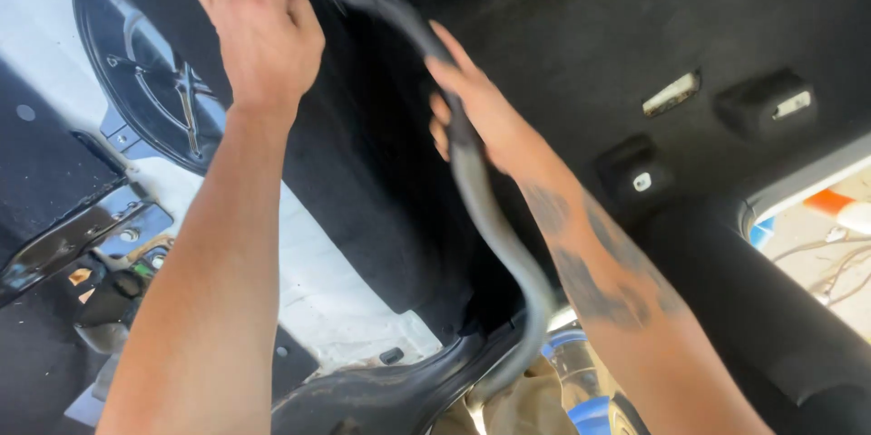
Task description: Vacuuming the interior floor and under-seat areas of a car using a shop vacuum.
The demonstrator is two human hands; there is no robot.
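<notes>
I look into a stripped car interior lined with black carpet. A long grey rubber strip curves from the top centre down to the door sill at the bottom. My right hand is closed on this strip about a third of the way down. My left hand is raised at the top left, fingers curled over the edge of the black carpet near the strip's upper end; whether it also touches the strip is hidden.
A round spare-wheel well of white-painted metal shows at the left. Black brackets and loose parts lie at the lower left. Two carpet bumps with white clips sit at the right. Outside ground with wires shows at far right.
</notes>
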